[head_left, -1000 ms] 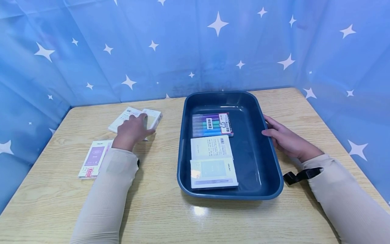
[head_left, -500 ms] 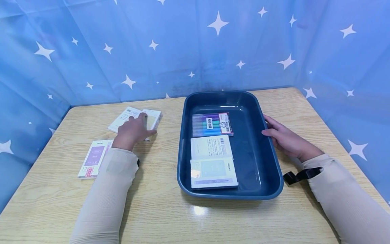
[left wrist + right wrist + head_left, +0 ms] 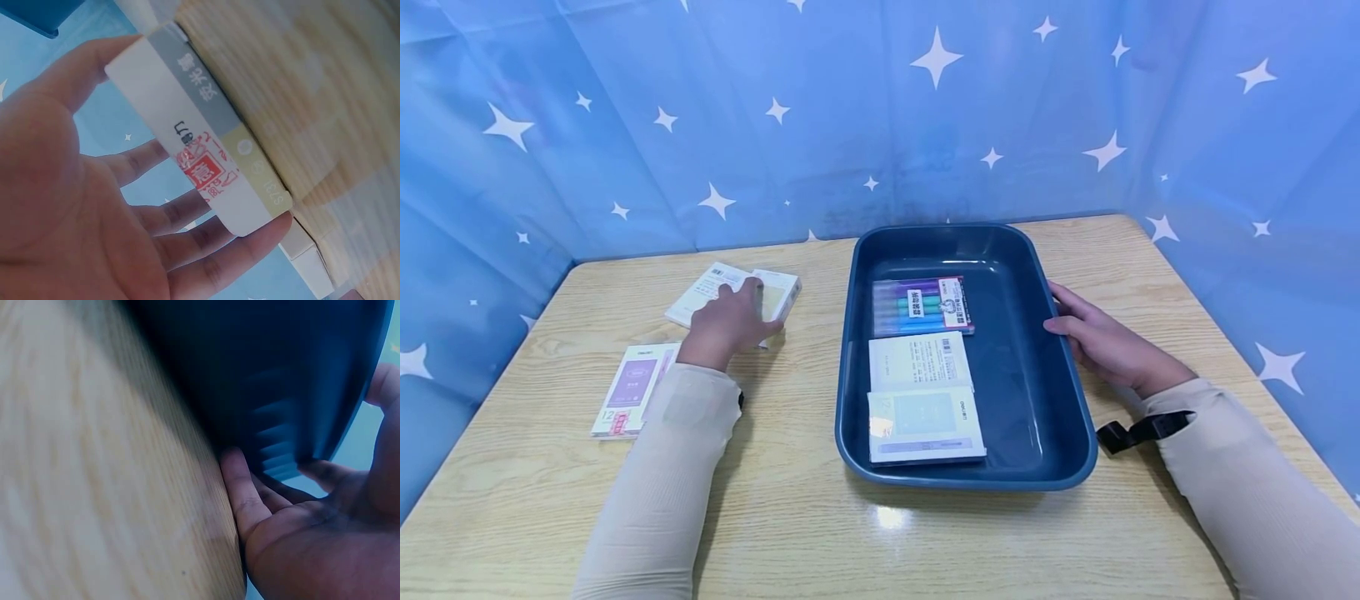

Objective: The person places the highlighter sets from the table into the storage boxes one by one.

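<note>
My left hand grips a white highlighter box at the back left of the table, thumb on one end and a fingertip at the other. Grey and yellow-green bands with a red print run along the side of this box in the left wrist view. A second white box lies right beside it, partly behind the hand. On the right, my right hand holds the long side of a dark blue plastic bin, its thumb at the rim. In the right wrist view its fingertips touch the bin's outer wall.
Inside the bin lie a clear pack of colored pens, a white box with printed text and another white box in front. A purple-and-white box sits by my left forearm. A blue star-patterned curtain hangs behind the wooden table.
</note>
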Demonstrator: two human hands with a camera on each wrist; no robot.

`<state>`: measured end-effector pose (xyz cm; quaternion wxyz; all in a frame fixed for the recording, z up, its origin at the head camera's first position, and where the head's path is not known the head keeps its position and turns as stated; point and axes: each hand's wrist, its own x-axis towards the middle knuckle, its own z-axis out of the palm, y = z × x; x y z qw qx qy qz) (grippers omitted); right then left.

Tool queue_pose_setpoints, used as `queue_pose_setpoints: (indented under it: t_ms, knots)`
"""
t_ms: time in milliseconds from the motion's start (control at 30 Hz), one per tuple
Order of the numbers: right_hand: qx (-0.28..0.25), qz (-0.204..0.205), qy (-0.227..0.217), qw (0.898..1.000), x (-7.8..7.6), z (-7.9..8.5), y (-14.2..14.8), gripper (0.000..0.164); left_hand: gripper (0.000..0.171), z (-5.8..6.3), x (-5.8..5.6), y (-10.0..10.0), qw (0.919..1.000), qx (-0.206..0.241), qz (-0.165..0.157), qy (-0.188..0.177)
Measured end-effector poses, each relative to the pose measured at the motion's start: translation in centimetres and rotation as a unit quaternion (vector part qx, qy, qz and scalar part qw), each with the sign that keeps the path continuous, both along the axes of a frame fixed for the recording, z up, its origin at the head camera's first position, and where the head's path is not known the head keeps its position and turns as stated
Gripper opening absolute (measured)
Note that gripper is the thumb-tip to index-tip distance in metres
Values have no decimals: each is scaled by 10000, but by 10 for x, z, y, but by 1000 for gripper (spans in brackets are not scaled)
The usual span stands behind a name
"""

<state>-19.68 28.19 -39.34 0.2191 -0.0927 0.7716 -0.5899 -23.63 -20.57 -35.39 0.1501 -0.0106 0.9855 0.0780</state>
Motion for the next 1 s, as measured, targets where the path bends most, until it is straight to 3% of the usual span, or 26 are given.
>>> queue_pose_setpoints:
  t_ms: [1000]
  knots:
    - [92, -57, 4, 9999, 0, 1, 0, 67, 84, 2, -2, 4, 9996, -244, 25, -116]
